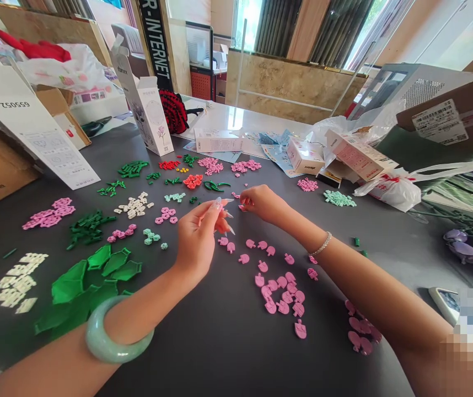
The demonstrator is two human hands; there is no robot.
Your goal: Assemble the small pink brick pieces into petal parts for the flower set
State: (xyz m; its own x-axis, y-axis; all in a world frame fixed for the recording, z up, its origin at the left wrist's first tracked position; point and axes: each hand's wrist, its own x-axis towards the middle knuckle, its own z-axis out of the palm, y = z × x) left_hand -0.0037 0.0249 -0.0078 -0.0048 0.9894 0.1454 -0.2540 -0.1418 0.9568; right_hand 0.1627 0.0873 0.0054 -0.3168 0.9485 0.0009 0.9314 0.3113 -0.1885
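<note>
While the left hand (197, 240) pinches together, the right hand (263, 203) curls beside pink pieces (241, 208) (its grip unclear).

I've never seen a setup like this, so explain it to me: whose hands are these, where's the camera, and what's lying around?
There's no machine here. A camera on a person's head looks forward and down at their own bare left hand and right hand. The left finger and thumb are pinched; the right fingers are curled near small pink pieces. Whether either holds something is too small to tell. Grouped on the dark table are rounded pink pieces, green leaf-shaped pieces and cream-coloured pieces, with a tall white carton behind.
</note>
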